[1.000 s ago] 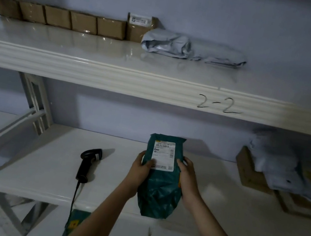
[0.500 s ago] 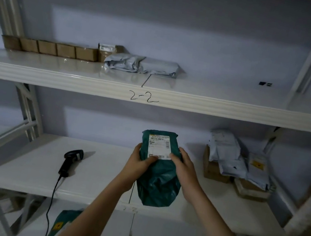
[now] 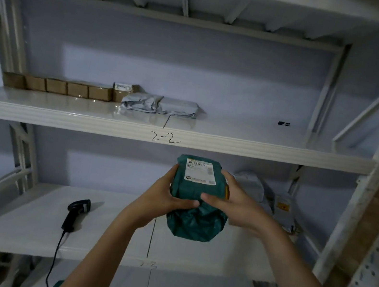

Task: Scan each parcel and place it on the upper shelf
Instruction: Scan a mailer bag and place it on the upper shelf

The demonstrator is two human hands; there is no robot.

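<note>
A green plastic parcel with a white label on its top face is held in the air between the two shelves. My left hand grips its left side and my right hand grips its right side, thumbs across the front. Its top end sits just under the front edge of the upper shelf, marked "2-2". A black handheld scanner lies on the lower shelf, to the left of my arms, its cable hanging over the edge.
On the upper shelf stand a row of brown cardboard boxes and a grey mailer bag at the back; right of the bag the shelf is bare. More grey parcels are piled at the lower shelf's right end. A metal upright rises at the right.
Both hands have lifted the green parcel from just above the lower shelf up toward the upper shelf's edge. The view has pulled back and tilted upward.
</note>
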